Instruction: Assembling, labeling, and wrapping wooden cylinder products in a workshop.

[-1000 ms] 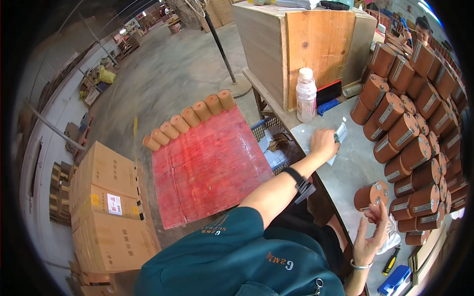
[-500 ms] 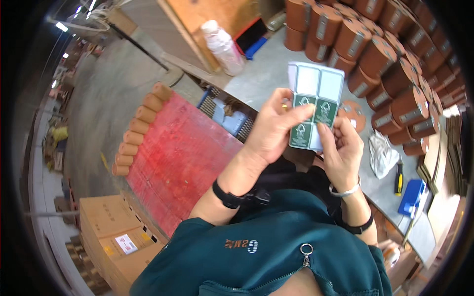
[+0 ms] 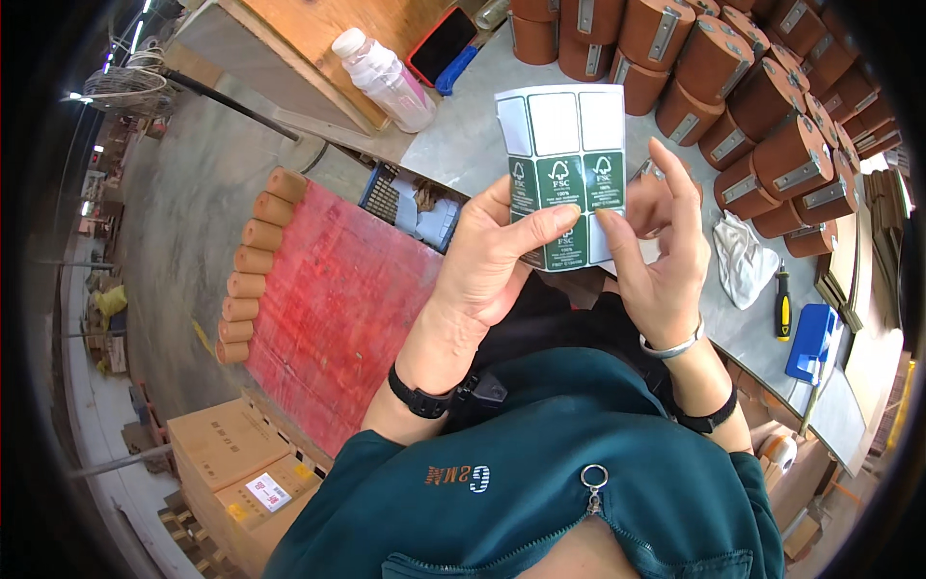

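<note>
A sheet of green-and-white labels (image 3: pixel 557 125) is held up in front of me, with blank white cells at its top and printed green labels lower down. My left hand (image 3: pixel 473 256) grips its left and lower part, thumb across the front and fingers behind. At the lower right edge, my right hand (image 3: pixel 666 270) has its thumb tip against the sheet beside a blank cell. Its index finger is raised and spread from the thumb, and the other fingers are bent and partly hidden.
Brown cylindrical containers with metal clasps (image 3: pixel 719 63) are stacked at the far right. A white cloth (image 3: pixel 743 261), screwdriver (image 3: pixel 782 307) and blue tool (image 3: pixel 812 343) lie on the grey table. A bottle (image 3: pixel 386 82) and phone (image 3: pixel 444 46) stand farther back. Tan cylinders (image 3: pixel 248 261) line the red board (image 3: pixel 338 309).
My view has shifted, and the sheet shows more squarely. The fingers of my right hand have spread, the index finger lifting away from the thumb. My left hand keeps its hold.
</note>
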Demonstrator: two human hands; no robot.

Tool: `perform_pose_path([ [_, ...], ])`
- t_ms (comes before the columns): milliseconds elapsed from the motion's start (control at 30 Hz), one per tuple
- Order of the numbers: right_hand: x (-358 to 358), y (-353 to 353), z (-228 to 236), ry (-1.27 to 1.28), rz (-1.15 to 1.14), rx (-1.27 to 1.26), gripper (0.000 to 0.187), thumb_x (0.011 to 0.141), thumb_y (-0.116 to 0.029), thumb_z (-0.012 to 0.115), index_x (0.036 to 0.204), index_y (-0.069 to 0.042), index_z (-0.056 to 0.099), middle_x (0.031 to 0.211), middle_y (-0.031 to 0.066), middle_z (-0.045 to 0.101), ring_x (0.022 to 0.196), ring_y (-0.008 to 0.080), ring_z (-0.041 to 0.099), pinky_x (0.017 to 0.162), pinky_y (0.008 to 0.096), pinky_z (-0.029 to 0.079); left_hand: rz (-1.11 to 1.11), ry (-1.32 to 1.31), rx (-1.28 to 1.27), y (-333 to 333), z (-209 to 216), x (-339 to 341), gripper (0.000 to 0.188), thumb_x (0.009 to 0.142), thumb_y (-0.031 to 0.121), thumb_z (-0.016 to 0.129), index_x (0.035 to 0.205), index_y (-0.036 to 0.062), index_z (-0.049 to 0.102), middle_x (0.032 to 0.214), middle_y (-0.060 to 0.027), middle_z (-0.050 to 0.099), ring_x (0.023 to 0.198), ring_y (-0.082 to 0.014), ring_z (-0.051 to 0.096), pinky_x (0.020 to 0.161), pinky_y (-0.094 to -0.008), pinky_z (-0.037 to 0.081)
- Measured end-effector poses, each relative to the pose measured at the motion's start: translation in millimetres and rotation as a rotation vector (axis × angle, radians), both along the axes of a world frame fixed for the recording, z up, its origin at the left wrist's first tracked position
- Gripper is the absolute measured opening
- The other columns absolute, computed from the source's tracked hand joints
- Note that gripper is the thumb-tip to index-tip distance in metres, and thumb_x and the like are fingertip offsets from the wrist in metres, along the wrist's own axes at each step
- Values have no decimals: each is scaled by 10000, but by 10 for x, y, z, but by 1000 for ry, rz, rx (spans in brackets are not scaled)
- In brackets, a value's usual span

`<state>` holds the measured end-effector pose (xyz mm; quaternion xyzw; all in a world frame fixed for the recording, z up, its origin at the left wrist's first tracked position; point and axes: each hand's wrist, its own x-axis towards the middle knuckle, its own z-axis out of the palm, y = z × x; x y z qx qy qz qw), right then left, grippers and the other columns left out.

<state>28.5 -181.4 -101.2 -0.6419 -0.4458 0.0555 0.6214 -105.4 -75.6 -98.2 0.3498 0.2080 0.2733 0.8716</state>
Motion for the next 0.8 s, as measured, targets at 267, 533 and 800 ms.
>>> perform_pose_path([
  [267, 145, -70, 129, -571, 41, -128, 391, 686, -103, 851, 1049, -96, 705, 1020, 30, 656, 961, 270, 580, 877, 393, 396, 22, 18, 68, -9, 34, 12, 224, 907, 8, 731, 1128, 27, 698, 1034, -49, 741, 916, -115, 698, 829, -290, 570],
  [533, 222, -80, 258, -585, 129, -119, 327, 721, -74, 817, 1026, -86, 701, 965, 37, 646, 894, 253, 598, 864, 390, 401, 62, 25, 120, -75, 128, 39, 265, 888, -3, 749, 1137, 3, 659, 1038, -69, 732, 936, -131, 700, 825, -282, 578],
  [800, 311, -102, 322, -627, 174, -113, 258, 704, -48, 795, 936, -71, 684, 890, 32, 629, 836, 245, 588, 863, 393, 397, 114, 170, 508, -142, 176, 59, 235, 888, -25, 739, 1103, -12, 644, 982, -40, 721, 869, -70, 654, 781, -251, 555],
])
